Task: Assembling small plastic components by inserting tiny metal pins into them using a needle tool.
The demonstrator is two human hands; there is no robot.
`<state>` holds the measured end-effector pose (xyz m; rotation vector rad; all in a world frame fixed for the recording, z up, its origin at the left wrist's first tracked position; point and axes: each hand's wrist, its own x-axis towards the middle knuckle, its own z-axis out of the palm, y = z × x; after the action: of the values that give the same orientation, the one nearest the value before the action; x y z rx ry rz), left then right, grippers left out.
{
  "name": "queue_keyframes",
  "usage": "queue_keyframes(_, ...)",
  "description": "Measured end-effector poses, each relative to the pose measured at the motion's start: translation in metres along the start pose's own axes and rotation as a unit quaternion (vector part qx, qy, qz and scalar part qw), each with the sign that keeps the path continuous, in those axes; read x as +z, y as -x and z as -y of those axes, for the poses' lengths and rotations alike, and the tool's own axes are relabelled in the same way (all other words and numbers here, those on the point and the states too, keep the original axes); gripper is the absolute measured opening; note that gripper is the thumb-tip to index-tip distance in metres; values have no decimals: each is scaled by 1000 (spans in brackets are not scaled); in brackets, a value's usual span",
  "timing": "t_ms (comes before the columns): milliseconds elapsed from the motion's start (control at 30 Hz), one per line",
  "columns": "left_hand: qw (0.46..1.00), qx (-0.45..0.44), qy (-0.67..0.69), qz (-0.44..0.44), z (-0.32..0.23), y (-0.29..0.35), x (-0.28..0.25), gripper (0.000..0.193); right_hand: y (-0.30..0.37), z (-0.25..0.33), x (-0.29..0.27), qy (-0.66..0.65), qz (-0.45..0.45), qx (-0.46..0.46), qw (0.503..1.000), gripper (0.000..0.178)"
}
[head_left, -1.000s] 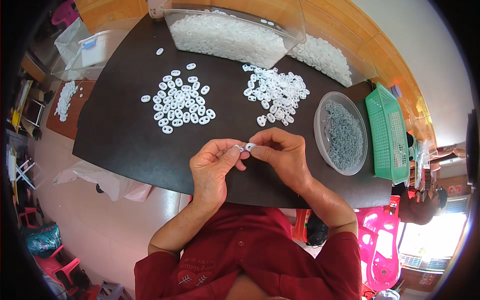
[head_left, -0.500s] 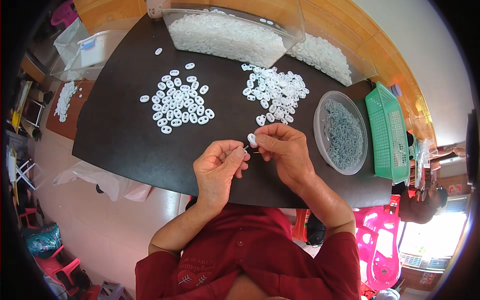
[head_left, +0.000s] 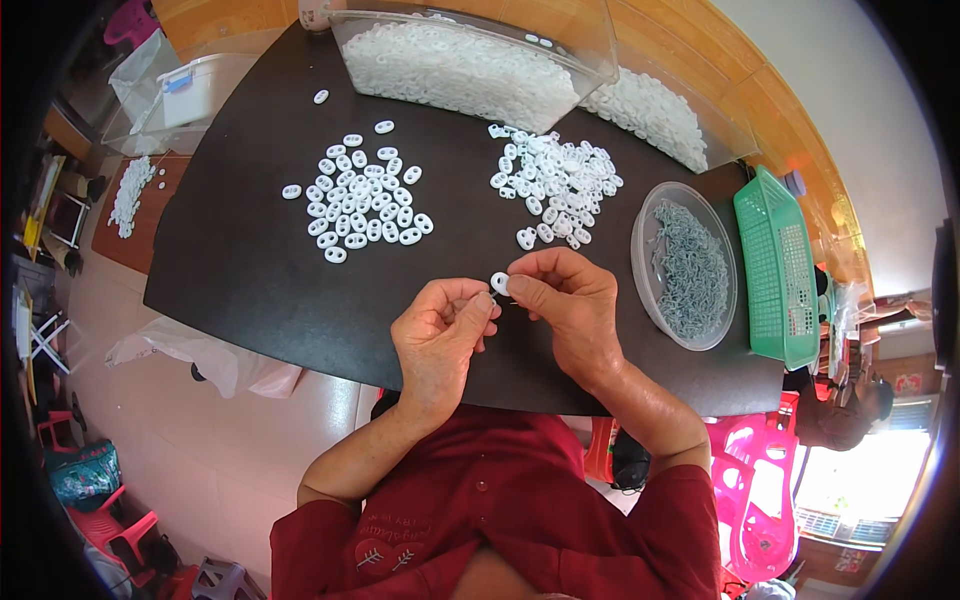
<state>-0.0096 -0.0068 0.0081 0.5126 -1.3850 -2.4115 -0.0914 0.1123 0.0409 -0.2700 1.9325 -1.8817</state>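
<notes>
My right hand (head_left: pixel 570 308) pinches a white oval plastic piece with two holes (head_left: pixel 500 284) between thumb and fingertips. Close beside it, my left hand (head_left: pixel 440 335) is closed in a pinch on something small, mostly hidden by the fingers. The fingertips of both hands almost meet above the near part of the dark table (head_left: pixel 290 310). Beyond them, to the left, lies a spread of white oval two-hole pieces (head_left: pixel 357 203). Farther right is a heaped pile of similar white pieces (head_left: pixel 565 180).
A round clear tub (head_left: pixel 640 290) of grey screws (head_left: pixel 690 270) stands at the right, beside a green basket (head_left: pixel 785 270). Along the back, a clear bin (head_left: pixel 600 40) holds many white pieces. Behind my right side is a pink chair (head_left: pixel 755 500).
My right hand has brought the white oval piece slightly left and down, turned it, and set it against my left fingertips. My left hand stays nearly in place.
</notes>
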Motion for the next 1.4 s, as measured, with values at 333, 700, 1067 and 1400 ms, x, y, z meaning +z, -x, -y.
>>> queue_keyframes(333,1000,17,3,5,2,0,2,11,7,-3,4,48,13,-86,995,12)
queue_keyframes(700,999,6,33,24,4,-1,-1,13,6,-5,4,49,16,-96,994,17)
queue_keyframes(1067,997,-31,57,31,3,-4,-3,8,9,-7,4,93,-7,-117,989,13)
queue_keyframes(1400,998,-26,53,34,-1,-3,-4,7,0,-4,-3,73,9,-147,986,14)
